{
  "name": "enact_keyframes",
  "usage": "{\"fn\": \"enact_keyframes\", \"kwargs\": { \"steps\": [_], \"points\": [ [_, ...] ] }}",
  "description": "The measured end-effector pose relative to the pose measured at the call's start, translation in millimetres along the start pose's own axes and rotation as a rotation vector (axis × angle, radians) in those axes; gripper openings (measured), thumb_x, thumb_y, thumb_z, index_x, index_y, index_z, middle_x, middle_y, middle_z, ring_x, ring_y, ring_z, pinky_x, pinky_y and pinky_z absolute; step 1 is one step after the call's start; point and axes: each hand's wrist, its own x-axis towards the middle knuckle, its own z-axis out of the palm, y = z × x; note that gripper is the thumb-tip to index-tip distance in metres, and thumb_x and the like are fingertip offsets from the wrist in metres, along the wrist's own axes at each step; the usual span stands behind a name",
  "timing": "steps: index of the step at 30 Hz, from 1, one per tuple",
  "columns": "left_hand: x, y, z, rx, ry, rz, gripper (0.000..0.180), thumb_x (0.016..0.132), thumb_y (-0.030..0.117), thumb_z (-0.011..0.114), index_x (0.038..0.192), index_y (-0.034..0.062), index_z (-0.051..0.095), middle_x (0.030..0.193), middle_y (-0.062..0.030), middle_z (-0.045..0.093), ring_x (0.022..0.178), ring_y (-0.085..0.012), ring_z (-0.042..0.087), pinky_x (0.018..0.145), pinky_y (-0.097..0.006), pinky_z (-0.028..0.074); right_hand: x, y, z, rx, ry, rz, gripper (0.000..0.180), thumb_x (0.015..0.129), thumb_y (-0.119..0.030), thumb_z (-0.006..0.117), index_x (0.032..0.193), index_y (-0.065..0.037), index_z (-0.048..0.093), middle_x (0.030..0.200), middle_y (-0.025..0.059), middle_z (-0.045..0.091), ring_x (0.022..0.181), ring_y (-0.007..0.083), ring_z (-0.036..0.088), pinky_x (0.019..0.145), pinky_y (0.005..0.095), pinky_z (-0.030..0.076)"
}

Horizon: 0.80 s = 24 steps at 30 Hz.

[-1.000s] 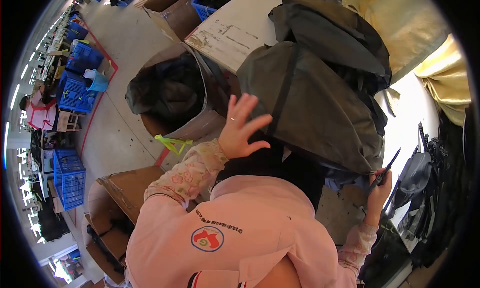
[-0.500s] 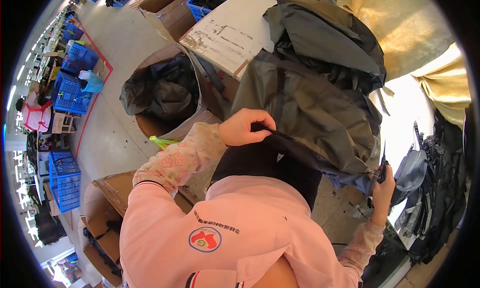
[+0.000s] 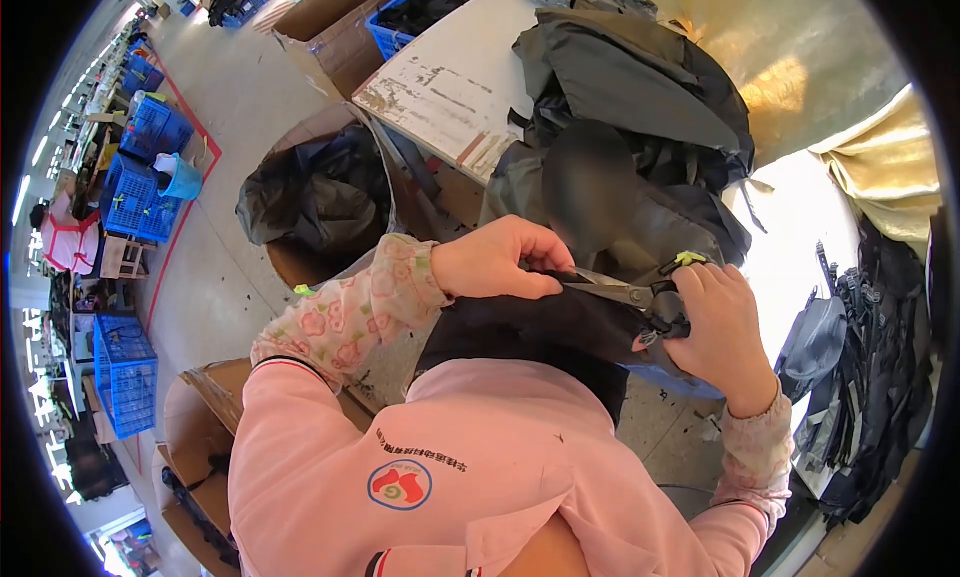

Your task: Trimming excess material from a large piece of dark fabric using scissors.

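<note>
My left hand (image 3: 505,260) pinches the edge of a dark olive fabric piece (image 3: 680,232) between thumb and fingers, over my lap. In my right hand (image 3: 722,332) is a pair of scissors (image 3: 635,295) with black handles. The blades point left and reach the fabric edge right beside my left fingertips. Whether they are parted there is hard to make out. Something small and yellow-green (image 3: 687,260) shows at the right hand's fingers. More dark fabric (image 3: 640,77) lies heaped on the white table (image 3: 430,92), and part of the held piece is blurred.
Left of the table stands a cardboard box (image 3: 375,137) filled with dark fabric. Another open carton (image 3: 215,397) sits by my left elbow. Black straps and bags (image 3: 870,347) hang at the right. Blue crates (image 3: 127,372) line the far left, beyond a red floor line.
My right hand with the scissors has come up and left from the right side to the fabric edge near my left hand. My left hand has shifted slightly right, still pinching.
</note>
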Motion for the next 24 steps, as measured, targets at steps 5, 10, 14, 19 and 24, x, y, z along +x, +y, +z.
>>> {"fn": "enact_keyframes", "kwargs": {
  "steps": [5, 10, 14, 19, 24],
  "points": [
    [2, -1, 0, 0.021, -0.041, -0.014, 0.015, 0.085, 0.004, 0.066, 0.099, -0.0001, 0.063, 0.085, 0.0022, 0.061, 0.077, -0.0034, 0.053, 0.071, -0.021, 0.045, 3, 0, -2, -0.009, -0.054, -0.002, 0.042, 0.055, -0.025, 0.079, 0.079, -0.004, 0.052, 0.075, 0.0098, 0.057, 0.072, 0.0274, 0.055, 0.067, 0.0352, 0.040],
    [1, 6, 2, 0.035, -0.055, -0.038, 0.015, 0.084, 0.004, 0.066, 0.098, -0.0006, 0.063, 0.085, 0.0023, 0.061, 0.077, -0.0035, 0.053, 0.071, -0.021, 0.045, 3, 0, -4, 0.057, -0.113, 0.007, 0.037, 0.055, -0.019, 0.076, 0.080, -0.005, 0.053, 0.075, 0.0100, 0.059, 0.071, 0.0285, 0.057, 0.065, 0.0354, 0.041],
    [3, 5, 4, 0.074, -0.037, -0.005, 0.015, 0.082, 0.007, 0.067, 0.094, -0.0020, 0.064, 0.080, -0.0002, 0.063, 0.073, -0.0050, 0.054, 0.068, -0.022, 0.046, 2, 5, -1, 0.079, -0.151, 0.008, 0.036, 0.055, -0.017, 0.077, 0.079, -0.005, 0.053, 0.072, 0.0100, 0.060, 0.069, 0.0304, 0.058, 0.064, 0.0368, 0.043],
    [1, 4, 1, 0.122, -0.052, 0.006, 0.016, 0.084, 0.005, 0.066, 0.099, -0.0016, 0.063, 0.085, 0.0010, 0.062, 0.078, -0.0053, 0.054, 0.073, -0.022, 0.046, -1, 10, 0, 0.066, -0.187, 0.029, 0.035, 0.054, -0.016, 0.078, 0.076, -0.005, 0.053, 0.068, 0.0107, 0.061, 0.065, 0.0326, 0.059, 0.061, 0.0399, 0.045],
    [-10, 17, -12, 0.246, 0.010, 0.000, 0.017, 0.083, 0.005, 0.067, 0.098, -0.0017, 0.064, 0.088, -0.0014, 0.064, 0.083, -0.0070, 0.057, 0.076, -0.023, 0.048, -7, 18, 2, 0.096, -0.171, 0.151, 0.040, 0.055, -0.025, 0.083, 0.075, -0.006, 0.054, 0.066, 0.0139, 0.060, 0.067, 0.0356, 0.061, 0.059, 0.0414, 0.045]
  ]
}}
